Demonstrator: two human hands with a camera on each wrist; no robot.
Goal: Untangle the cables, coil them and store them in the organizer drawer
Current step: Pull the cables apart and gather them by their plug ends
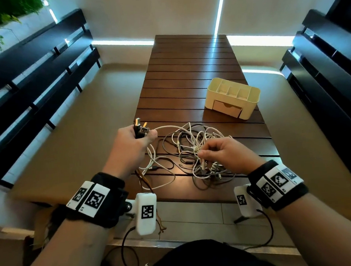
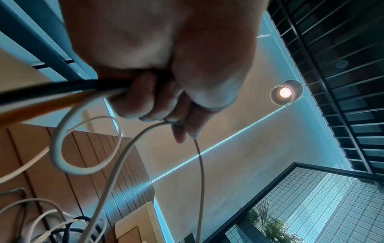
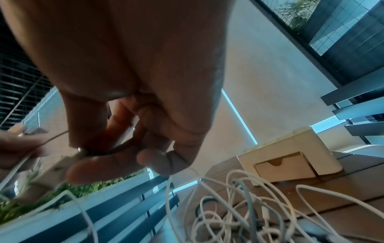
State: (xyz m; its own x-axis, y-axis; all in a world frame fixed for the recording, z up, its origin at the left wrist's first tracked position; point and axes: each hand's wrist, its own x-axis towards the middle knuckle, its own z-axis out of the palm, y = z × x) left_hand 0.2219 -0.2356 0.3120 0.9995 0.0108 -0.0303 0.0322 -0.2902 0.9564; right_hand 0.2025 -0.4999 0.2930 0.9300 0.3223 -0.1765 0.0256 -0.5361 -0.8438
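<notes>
A tangle of white, grey and black cables (image 1: 194, 152) lies on the near end of the dark slatted table (image 1: 191, 70). My left hand (image 1: 134, 141) grips a bundle of USB plug ends (image 1: 141, 128) at the table's left edge, with white, black and orange cables (image 2: 62, 92) running out of the fist. My right hand (image 1: 219, 152) hovers over the tangle and pinches a white cable end (image 3: 83, 152) between thumb and fingers. The cream organizer (image 1: 233, 97) stands further back on the right, its small front drawer (image 1: 227, 108) closed.
Dark slatted benches (image 1: 34, 84) flank the table on the left, and dark furniture (image 1: 326, 66) stands on the right. A potted plant (image 1: 1, 14) shows at the top left. Cables hang off the table's near edge toward the floor.
</notes>
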